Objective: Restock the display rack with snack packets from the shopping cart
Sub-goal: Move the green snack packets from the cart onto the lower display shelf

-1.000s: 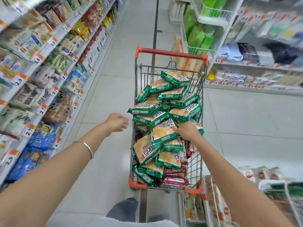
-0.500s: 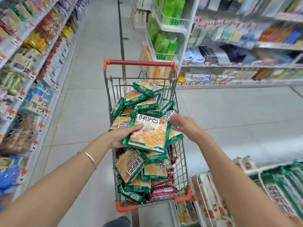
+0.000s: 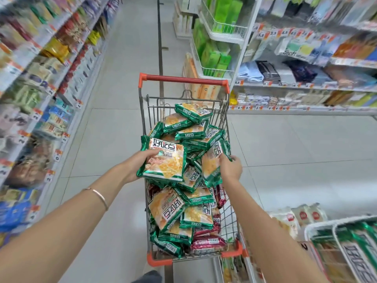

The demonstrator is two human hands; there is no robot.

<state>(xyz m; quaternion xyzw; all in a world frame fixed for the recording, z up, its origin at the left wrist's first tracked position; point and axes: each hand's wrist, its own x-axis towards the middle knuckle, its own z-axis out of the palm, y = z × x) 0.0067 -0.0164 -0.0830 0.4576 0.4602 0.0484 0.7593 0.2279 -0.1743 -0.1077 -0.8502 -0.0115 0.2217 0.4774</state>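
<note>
A wire shopping cart [image 3: 183, 79] with an orange handle stands in the aisle ahead of me, heaped with several green-edged snack packets and a few dark red ones low down. My left hand [image 3: 135, 165] holds one green snack packet [image 3: 165, 160] flat above the cart's left side. My right hand [image 3: 230, 168] grips a second green packet [image 3: 214, 162] by its edge, lifted and tilted above the heap. The white wire display rack [image 3: 322, 227] at the lower right carries the same green packets.
Stocked shelves [image 3: 40, 88] line the left side of the aisle. Shelving with towels and household goods [image 3: 285, 76] stands at the right, with a wire basket of green boxes [image 3: 220, 29] at its end. Bare tiled floor [image 3: 114, 139] lies left of the cart.
My left hand has taken the first green packet fully and holds it alone. My right hand let go of it and lifted a second packet from the heap. The view shifted slightly.
</note>
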